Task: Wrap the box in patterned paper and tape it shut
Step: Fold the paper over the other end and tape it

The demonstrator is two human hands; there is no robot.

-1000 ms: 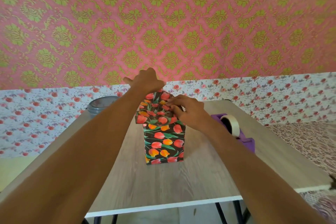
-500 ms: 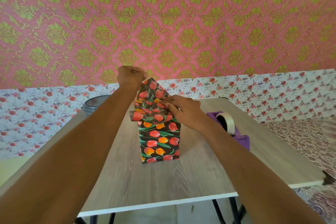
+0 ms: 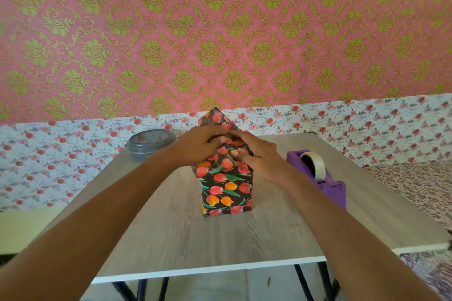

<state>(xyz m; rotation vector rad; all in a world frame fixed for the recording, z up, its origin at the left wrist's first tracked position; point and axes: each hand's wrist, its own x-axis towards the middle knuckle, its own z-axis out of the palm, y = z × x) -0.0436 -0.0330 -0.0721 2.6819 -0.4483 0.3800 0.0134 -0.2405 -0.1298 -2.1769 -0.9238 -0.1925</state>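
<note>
A tall box (image 3: pixel 226 190) stands upright on the wooden table (image 3: pixel 171 234), covered in dark paper printed with red and orange tulips. At its top end a pointed flap of the paper (image 3: pixel 216 117) sticks up behind my hands. My left hand (image 3: pixel 200 145) presses on the top from the left, fingers folding paper down. My right hand (image 3: pixel 256 154) presses on the top from the right, its fingertips meeting the left hand's. A purple tape dispenser (image 3: pixel 322 178) with a roll of pale tape sits on the table to the right of the box.
A grey round lidded container (image 3: pixel 150 143) sits at the table's far left corner. The table's white front edge (image 3: pixel 208 271) is close to me, on black legs. Patterned wallpaper covers the wall behind, and a patterned mat lies at the right.
My left hand has come down from the raised rear flap onto the top of the box beside my right hand. The pointed flap now stands free behind both hands.
</note>
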